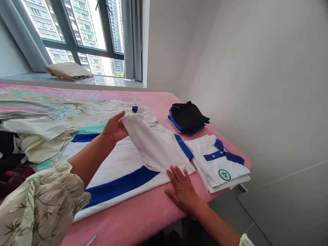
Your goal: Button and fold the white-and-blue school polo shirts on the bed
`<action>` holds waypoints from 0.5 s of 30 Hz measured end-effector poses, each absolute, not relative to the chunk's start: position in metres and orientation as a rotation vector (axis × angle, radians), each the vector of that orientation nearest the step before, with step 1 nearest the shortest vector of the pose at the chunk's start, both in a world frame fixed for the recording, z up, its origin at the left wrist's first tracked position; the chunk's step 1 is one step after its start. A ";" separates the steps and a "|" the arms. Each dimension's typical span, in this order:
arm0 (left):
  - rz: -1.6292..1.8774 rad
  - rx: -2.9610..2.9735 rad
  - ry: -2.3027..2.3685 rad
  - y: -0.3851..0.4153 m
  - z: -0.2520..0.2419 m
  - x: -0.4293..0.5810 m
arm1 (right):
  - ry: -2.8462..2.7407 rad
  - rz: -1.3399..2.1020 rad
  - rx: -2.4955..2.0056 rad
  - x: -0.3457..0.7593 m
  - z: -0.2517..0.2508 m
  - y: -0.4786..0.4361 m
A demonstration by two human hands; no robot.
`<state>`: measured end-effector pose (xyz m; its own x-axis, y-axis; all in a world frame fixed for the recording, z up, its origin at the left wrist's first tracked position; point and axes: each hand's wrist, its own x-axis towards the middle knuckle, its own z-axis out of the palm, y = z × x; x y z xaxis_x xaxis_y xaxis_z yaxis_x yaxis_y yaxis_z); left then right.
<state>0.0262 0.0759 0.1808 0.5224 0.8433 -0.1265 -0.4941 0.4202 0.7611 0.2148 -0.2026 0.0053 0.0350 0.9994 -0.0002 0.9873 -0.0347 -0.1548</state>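
Note:
A white shirt [120, 155] with blue bands lies spread on the pink bed, one side folded over toward its middle. My left hand [115, 128] pinches the upper edge of this folded part between thumb and fingers, lifting it a little. My right hand [181, 189] rests flat, fingers spread, at the shirt's near right edge by the sleeve hem. Just right of it lies a folded white polo shirt [211, 164] with a blue collar and a round green badge, on top of other folded white cloth.
A stack of folded dark clothes [189, 116] sits at the far right of the pink bed [161, 97]. Loose clothes [38, 130] are heaped on the left. On the windowsill lies a flat package [69, 70]. The bed's edge drops to grey floor at the right.

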 end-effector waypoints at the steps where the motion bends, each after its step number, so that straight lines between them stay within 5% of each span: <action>1: 0.880 0.782 0.499 0.072 0.186 0.020 | -2.108 0.161 -2.186 0.215 0.006 -0.203; 5: 0.795 1.067 0.457 0.055 0.173 -0.032 | -2.112 0.129 -2.216 0.213 0.006 -0.204; 10: 0.383 1.368 1.033 0.039 0.098 -0.151 | -2.119 0.083 -2.233 0.214 -0.003 -0.203; 15: 0.686 1.364 1.386 0.022 0.063 -0.229 | -2.122 0.006 -2.221 0.214 -0.012 -0.204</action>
